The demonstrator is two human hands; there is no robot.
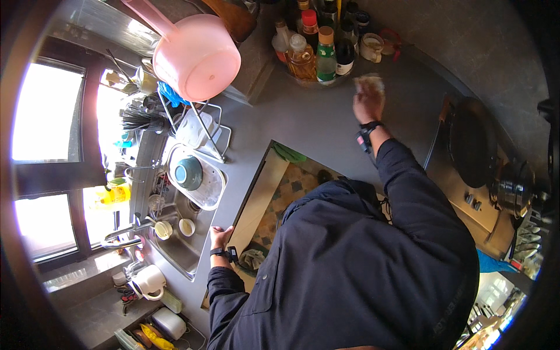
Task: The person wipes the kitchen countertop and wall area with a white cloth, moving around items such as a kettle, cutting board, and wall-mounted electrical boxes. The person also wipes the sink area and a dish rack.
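Note:
My right hand (368,105) reaches over the grey countertop (297,118) and holds a pale, crumpled cloth (369,82). The hand and cloth are blurred, and the cloth lies low against the counter, just right of a round tray (316,84) of bottles. Among these stand a green-labelled bottle (326,57), a squat amber bottle (301,59) and a dark bottle (345,57). Over on the left side, my left hand (220,237) leans on the counter's front edge beside the steel sink (188,258). Its thumb is spread, and it holds nothing that I can see.
A pink dipper (197,57) hangs above a wire rack (214,131). A teal bowl (189,173) sits on a metal drainer tray (218,183) across the sink. A black wok (472,140) stands on the stove (477,214) to the right, with a pot (512,190) nearby.

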